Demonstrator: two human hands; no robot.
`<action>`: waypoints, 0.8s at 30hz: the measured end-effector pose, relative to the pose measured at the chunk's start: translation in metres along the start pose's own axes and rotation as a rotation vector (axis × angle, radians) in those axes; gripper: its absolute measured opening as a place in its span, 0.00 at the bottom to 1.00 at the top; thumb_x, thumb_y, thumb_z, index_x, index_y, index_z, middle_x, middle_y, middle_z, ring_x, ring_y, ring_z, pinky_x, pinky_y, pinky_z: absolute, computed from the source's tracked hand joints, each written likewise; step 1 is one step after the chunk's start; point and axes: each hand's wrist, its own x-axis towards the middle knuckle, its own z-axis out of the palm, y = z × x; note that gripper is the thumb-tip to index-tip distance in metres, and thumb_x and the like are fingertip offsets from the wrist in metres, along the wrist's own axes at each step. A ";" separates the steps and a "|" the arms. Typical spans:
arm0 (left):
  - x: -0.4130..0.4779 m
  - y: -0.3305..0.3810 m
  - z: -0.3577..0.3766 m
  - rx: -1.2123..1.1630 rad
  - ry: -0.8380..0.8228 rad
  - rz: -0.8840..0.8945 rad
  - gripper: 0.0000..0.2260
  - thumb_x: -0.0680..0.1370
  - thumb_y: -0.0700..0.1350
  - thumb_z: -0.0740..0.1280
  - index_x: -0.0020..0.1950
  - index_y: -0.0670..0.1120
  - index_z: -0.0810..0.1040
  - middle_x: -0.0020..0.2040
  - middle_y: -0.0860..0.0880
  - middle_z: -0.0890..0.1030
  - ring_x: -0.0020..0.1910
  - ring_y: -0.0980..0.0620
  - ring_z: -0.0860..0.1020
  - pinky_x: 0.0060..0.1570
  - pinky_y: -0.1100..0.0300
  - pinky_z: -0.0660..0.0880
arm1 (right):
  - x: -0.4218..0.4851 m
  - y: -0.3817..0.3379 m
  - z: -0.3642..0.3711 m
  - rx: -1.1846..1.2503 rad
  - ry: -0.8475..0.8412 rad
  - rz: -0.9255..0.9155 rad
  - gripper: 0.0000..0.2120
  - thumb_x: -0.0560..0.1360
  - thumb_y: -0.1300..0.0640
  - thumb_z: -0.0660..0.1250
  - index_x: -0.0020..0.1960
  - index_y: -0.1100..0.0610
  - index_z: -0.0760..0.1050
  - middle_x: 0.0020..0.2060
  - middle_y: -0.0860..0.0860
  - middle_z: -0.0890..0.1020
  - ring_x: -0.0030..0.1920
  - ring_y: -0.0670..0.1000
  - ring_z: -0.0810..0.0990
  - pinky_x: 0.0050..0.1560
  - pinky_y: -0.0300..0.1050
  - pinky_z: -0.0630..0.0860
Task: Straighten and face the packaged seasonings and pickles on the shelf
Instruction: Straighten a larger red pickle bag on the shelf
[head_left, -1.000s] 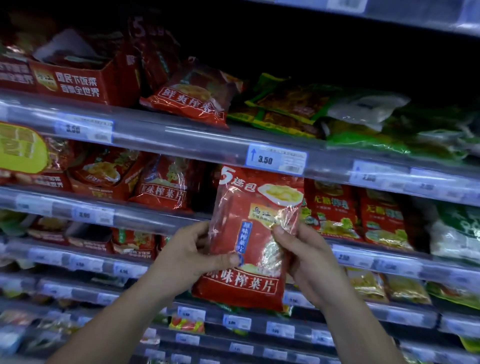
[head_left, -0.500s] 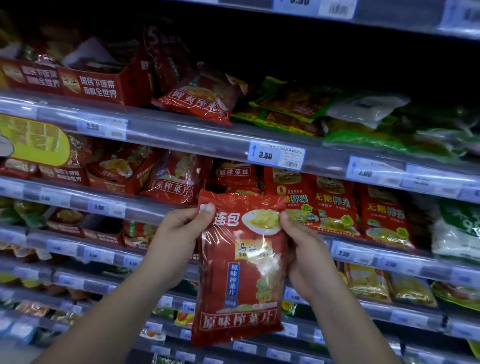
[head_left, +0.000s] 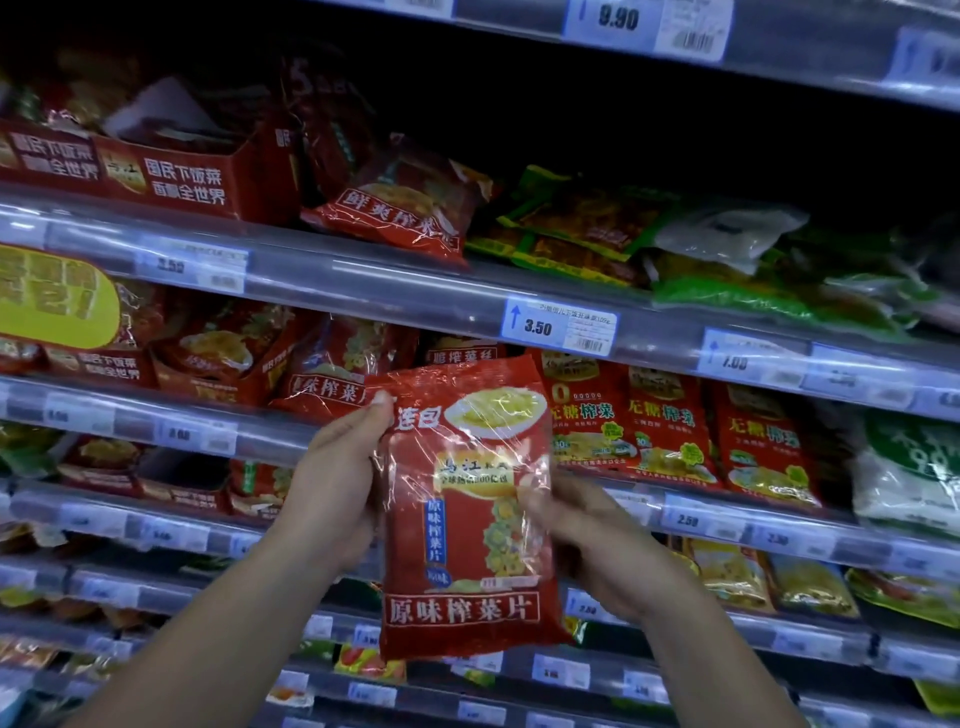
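I hold a large red multi-pack of pickled mustard slices (head_left: 462, 519) upright in front of the shelves, label facing me. My left hand (head_left: 337, 493) grips its upper left corner and left edge. My right hand (head_left: 587, 540) holds its right edge lower down, fingers partly blurred. Behind the pack, the second shelf carries a row of red pickle bags (head_left: 670, 426), standing and facing out, and a leaning red bag (head_left: 332, 374) to the left.
On the upper shelf a red bag (head_left: 400, 208) lies tilted beside a red carton (head_left: 171, 171), with green bags (head_left: 727, 260) piled to the right. A 3.50 price tag (head_left: 558, 327) sits on the shelf rail (head_left: 363, 280). Lower shelves hold more packets.
The pack stays upright in both hands. My right hand has slid from the pack's top right corner down to the middle of its right edge. The view has shifted slightly right.
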 end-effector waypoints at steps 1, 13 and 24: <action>0.003 0.002 0.000 0.018 0.009 0.005 0.11 0.80 0.51 0.66 0.44 0.45 0.81 0.37 0.44 0.88 0.34 0.46 0.86 0.42 0.50 0.81 | 0.000 0.000 0.001 -0.025 -0.023 -0.013 0.21 0.67 0.46 0.77 0.57 0.53 0.81 0.56 0.55 0.87 0.57 0.57 0.85 0.61 0.57 0.81; 0.031 -0.004 -0.022 0.391 -0.310 -0.106 0.14 0.70 0.52 0.74 0.45 0.41 0.86 0.44 0.39 0.88 0.41 0.41 0.87 0.49 0.45 0.83 | 0.030 -0.003 0.006 0.163 0.276 0.015 0.23 0.70 0.47 0.72 0.61 0.58 0.80 0.52 0.58 0.88 0.52 0.60 0.87 0.59 0.62 0.80; 0.073 -0.005 -0.041 0.531 -0.378 0.045 0.20 0.81 0.53 0.63 0.46 0.36 0.83 0.43 0.37 0.87 0.41 0.41 0.85 0.48 0.42 0.81 | 0.047 -0.018 0.009 -0.037 0.284 -0.044 0.21 0.68 0.53 0.72 0.58 0.60 0.79 0.47 0.56 0.89 0.45 0.55 0.88 0.40 0.44 0.82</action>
